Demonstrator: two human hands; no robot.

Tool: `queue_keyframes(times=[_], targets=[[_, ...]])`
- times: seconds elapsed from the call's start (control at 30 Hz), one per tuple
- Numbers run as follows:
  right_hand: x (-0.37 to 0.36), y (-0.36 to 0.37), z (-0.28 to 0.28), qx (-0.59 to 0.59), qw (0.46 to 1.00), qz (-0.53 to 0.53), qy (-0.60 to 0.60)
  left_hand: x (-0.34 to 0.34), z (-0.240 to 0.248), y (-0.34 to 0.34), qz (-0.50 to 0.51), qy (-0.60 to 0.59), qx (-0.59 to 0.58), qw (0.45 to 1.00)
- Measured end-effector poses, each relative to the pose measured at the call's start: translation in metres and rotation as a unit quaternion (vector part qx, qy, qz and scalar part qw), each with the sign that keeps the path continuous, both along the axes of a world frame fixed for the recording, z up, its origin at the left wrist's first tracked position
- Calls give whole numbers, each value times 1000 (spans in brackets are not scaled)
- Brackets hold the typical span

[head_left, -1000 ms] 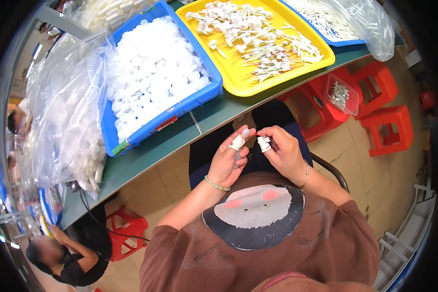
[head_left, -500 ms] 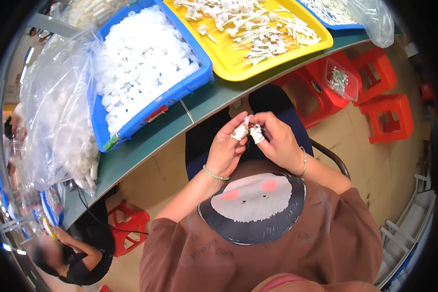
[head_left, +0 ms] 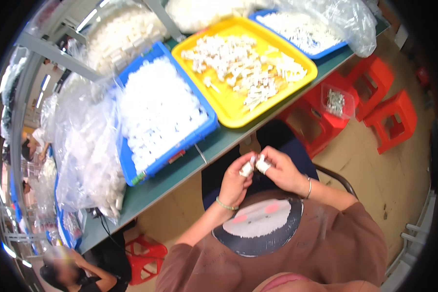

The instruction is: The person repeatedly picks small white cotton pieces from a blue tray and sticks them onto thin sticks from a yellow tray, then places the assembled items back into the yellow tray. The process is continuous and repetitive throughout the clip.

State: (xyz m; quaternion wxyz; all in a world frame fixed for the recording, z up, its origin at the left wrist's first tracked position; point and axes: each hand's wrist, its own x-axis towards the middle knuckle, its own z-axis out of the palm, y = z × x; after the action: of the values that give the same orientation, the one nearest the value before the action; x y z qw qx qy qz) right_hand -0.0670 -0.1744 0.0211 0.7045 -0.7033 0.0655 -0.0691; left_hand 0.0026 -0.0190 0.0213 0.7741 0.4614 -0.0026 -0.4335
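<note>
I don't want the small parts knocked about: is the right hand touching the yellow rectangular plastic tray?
Apart. The head view shows green tabletop and dark cloth between the right hand and the near edge of the yellow rectangular plastic tray.

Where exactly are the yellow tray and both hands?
Yellow tray (head_left: 228, 108), head view: bare floor by its near corner.
Left hand (head_left: 234, 181), head view: middle of the hand.
Right hand (head_left: 284, 174), head view: middle of the hand.

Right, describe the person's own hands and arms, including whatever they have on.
The left hand has a white wrapping on what looks like the thumb, and a pale green beaded bracelet at the wrist. The right hand has a similar white thumb wrapping and a thin silvery bangle. Short brown sleeves leave both forearms bare.
</note>
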Motion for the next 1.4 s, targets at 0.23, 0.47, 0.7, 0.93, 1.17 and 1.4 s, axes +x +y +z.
queue_keyframes(times=[0.23, 0.47, 0.7, 0.93, 1.17, 1.4], targets=[[-2, -6, 16, -145, 988, -4, -55, 4, 8, -3, -24, -48, -32, 998], [-6, -7, 24, -262, 962, -12, -77, 2, -1, -1, -9, -25, 10, 1000], [-9, -7, 28, -152, 987, 43, -16, -1, -9, 4, 0, -18, -16, 1000], [-2, -1, 26, -202, 976, 48, -69, 2, -17, 12, 9, -17, -66, 998], [0, -2, 21, -422, 885, 50, -191, 1, -13, 12, -4, 5, -39, 999], [10, -21, 59, -329, 920, -32, -212, 6, 1, 7, 11, 54, -142, 988]])
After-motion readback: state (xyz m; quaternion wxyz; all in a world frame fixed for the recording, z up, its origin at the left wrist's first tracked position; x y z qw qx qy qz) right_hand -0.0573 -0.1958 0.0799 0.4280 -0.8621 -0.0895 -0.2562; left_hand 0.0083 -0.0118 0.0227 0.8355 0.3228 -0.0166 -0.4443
